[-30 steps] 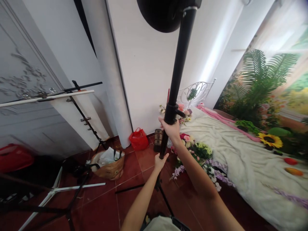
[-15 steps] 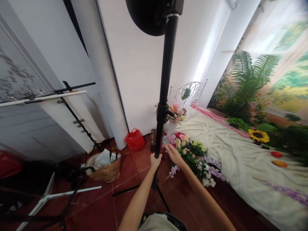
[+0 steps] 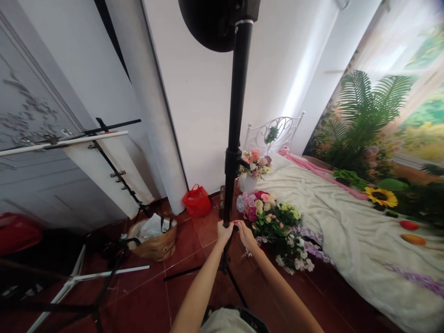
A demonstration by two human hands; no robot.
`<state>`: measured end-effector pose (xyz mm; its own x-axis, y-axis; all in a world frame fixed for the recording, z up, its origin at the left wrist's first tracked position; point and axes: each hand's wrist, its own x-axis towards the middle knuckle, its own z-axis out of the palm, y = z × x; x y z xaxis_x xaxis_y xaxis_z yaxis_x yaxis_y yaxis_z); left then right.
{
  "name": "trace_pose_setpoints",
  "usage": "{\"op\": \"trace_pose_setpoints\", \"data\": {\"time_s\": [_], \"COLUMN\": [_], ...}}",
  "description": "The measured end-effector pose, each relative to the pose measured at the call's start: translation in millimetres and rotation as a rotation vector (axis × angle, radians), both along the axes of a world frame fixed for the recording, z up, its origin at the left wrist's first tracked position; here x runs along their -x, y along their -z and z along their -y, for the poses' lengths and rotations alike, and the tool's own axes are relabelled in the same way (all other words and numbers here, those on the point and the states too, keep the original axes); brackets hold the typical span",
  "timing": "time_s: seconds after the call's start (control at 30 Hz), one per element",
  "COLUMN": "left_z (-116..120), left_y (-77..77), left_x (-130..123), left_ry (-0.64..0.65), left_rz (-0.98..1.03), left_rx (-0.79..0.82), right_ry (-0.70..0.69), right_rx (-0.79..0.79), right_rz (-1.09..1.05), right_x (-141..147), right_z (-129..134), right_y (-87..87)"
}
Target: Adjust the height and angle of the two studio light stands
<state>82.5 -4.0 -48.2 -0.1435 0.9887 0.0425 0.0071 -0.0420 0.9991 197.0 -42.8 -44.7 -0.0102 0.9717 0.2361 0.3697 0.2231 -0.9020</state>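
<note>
A black light stand (image 3: 236, 101) rises upright in front of me, with a dark rounded lamp head (image 3: 208, 23) at its top. My left hand (image 3: 225, 231) is wrapped round the lower part of its pole. Close beside it, on the pole's right side, my right hand (image 3: 244, 232) has its fingers pinched on a small dark knob (image 3: 236, 227), partly hidden by the fingers. Higher up the pole sits a collar (image 3: 233, 162) with another knob sticking out to the right. The stand's legs spread on the red tiles below my hands.
Artificial flowers (image 3: 274, 217) lie right of the stand, against a bed with a cream cover (image 3: 340, 231). A red bag (image 3: 197, 201) and a woven basket (image 3: 156, 243) stand on the floor to the left. White and black stand legs (image 3: 111, 274) reach across the lower left.
My right hand has moved down and left to the pole, and its fingers have closed on the knob. My left hand keeps its grip. The view has shifted slightly.
</note>
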Motion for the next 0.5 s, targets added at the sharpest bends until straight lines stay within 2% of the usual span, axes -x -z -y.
{"op": "trace_pose_setpoints", "data": {"time_s": [0.2,0.37,0.5], "left_z": [1.6,-0.8,-1.4], "left_y": [-5.7,0.6,4.9], "left_x": [-0.6,-1.2,-1.4], "left_ry": [-0.015,0.002,0.000], "left_rz": [-0.005,0.008,-0.004], "left_rx": [0.025,0.018,-0.009], "right_ry": [0.144,0.235,0.273], "right_rx": [-0.061,-0.021,-0.095], "right_rz": [-0.011,0.006,0.105], "right_x": [4.6,17.9,23.2], "right_z": [-6.1,3.6,10.3], "right_y": [15.0,22.9,29.8]}}
